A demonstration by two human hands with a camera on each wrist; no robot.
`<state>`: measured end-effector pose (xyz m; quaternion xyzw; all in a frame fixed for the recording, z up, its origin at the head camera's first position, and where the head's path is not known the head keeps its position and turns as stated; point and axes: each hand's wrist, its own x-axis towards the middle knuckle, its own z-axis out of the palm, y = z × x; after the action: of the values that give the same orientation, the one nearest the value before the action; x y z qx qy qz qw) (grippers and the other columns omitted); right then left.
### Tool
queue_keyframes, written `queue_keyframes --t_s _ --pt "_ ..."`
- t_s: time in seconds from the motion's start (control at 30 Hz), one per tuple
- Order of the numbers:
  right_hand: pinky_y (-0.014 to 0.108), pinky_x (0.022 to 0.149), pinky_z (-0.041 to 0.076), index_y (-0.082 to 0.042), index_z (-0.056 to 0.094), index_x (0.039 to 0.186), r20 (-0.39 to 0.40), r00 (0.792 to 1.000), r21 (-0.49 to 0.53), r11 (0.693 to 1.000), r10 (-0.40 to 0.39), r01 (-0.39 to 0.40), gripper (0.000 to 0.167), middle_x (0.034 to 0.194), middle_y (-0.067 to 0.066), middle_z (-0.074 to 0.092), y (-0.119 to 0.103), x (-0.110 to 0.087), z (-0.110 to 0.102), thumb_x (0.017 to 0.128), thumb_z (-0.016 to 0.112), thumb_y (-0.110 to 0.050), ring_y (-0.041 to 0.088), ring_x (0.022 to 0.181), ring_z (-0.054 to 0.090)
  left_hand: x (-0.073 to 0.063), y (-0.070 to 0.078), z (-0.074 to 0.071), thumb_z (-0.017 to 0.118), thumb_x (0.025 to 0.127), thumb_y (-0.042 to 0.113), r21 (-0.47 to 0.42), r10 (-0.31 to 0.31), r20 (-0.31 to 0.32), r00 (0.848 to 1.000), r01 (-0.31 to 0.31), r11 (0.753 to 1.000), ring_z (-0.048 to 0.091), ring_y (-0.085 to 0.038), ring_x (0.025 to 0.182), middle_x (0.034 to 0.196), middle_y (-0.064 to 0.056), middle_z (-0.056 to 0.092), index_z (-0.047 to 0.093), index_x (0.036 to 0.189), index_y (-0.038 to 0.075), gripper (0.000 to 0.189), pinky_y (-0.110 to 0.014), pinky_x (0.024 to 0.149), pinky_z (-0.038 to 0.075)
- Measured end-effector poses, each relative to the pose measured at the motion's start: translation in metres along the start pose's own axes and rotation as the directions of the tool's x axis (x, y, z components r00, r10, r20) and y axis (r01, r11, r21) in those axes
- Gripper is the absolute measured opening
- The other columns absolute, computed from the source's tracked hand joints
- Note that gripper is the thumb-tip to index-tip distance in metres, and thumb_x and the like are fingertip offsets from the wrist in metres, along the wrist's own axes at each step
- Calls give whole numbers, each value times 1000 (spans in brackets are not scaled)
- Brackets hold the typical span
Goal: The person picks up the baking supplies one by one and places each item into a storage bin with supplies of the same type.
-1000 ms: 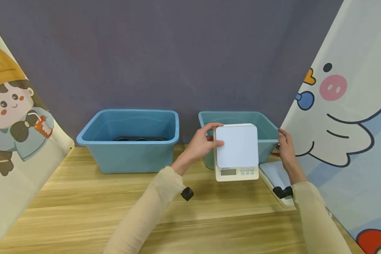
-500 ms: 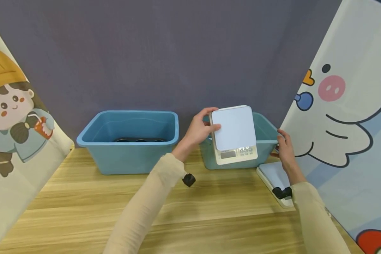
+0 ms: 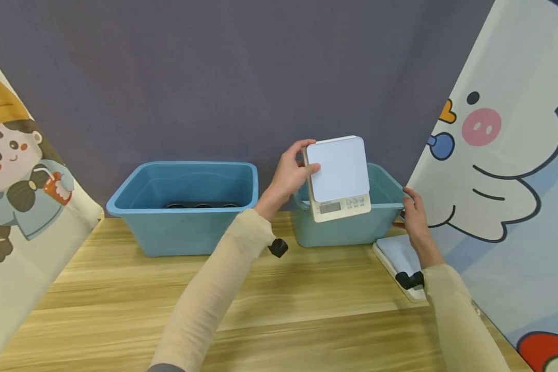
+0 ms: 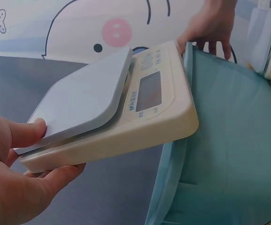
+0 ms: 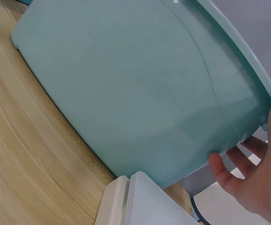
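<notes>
My left hand (image 3: 288, 175) pinches a white kitchen scale (image 3: 338, 173) by its left edge, thumb on the pale platform and fingers beneath. The scale hangs tilted above the front rim of the right-hand teal plastic bin (image 3: 339, 227). In the left wrist view, the scale's display (image 4: 149, 91) faces up, and the bin's rim (image 4: 165, 173) passes below it. At the bin's right end my right hand (image 3: 416, 219) grips the rim, as the right wrist view also shows, with fingertips (image 5: 216, 161) against the outer wall.
A second scale (image 3: 400, 258) lies on the wooden table (image 3: 279, 310), by the right forearm. To the left stands a blue bin (image 3: 186, 232) with dark round-topped things (image 3: 202, 205) inside. A grey curtain (image 3: 214, 77) closes off the back; printed cartoon panels (image 3: 502, 155) flank both sides.
The left hand has raised the scale from in front of the right bin to above its front rim, tilting it slightly. My right hand has stayed at the bin's right end.
</notes>
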<state>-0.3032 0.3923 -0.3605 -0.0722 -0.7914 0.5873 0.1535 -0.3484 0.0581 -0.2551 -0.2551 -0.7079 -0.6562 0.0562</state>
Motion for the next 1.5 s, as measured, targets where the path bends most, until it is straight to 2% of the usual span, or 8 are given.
queue_keyframes --t_s 0.13,0.27,0.47,0.73,1.0,1.1,1.27,1.5 --pt "36 74 54 -19 15 159 -13 1000 -18 1000 10 -11 58 157 31 19 0 0 -1 106 23 -39 44 127 41 10 0 3 67 91 1 -37 18 -56 998 -20 999 67 -31 104 140 -10 47 53 140 17 54 -39 79 57" --pt "37 75 55 -20 17 159 -21 1000 -19 1000 11 -11 57 156 30 21 0 1 -2 106 24 -40 34 117 47 21 0 7 68 90 0 -11 36 -125 992 -38 999 67 -30 101 140 -12 45 54 139 17 53 -35 76 58" --pt "27 67 53 -20 18 159 -5 1000 22 1000 6 -6 57 156 31 19 1 1 -1 106 24 -39 42 125 43 28 -3 11 68 90 1 40 40 -179 983 -34 999 64 -28 96 135 -12 47 54 139 16 54 -32 73 58" --pt "28 68 53 -19 16 159 -11 1000 31 999 7 -7 57 155 30 22 2 3 -3 106 25 -40 45 130 40 33 -9 18 69 89 0 89 66 -210 975 -48 995 60 -21 86 134 -13 49 55 138 16 54 -31 72 57" --pt "35 73 55 -26 19 158 -32 999 10 1000 2 -2 57 157 24 24 23 18 -7 105 25 -47 34 122 46 36 -24 25 70 88 0 198 97 -190 977 -58 978 50 -16 81 130 -16 51 57 137 12 52 -28 73 48" --pt "41 78 56 -29 20 158 -40 999 4 1000 4 -4 57 158 22 24 28 22 -7 105 25 -49 32 122 46 37 -30 28 70 88 1 234 74 -177 981 -31 972 51 -19 90 130 -15 51 57 136 14 52 -32 83 48" --pt "43 78 56 -29 20 158 -41 999 17 1000 8 -8 57 159 22 23 30 24 -7 105 25 -49 39 129 43 40 -38 31 69 89 3 276 31 -139 990 8 961 54 -26 111 134 -14 50 56 136 15 51 -39 98 47" --pt "42 78 56 -30 21 158 -53 998 10 1000 14 -14 56 157 21 26 27 22 -7 105 25 -49 36 128 45 39 -48 33 66 91 3 348 -17 -35 999 28 937 47 -29 131 141 -16 46 53 138 12 49 -40 110 39"
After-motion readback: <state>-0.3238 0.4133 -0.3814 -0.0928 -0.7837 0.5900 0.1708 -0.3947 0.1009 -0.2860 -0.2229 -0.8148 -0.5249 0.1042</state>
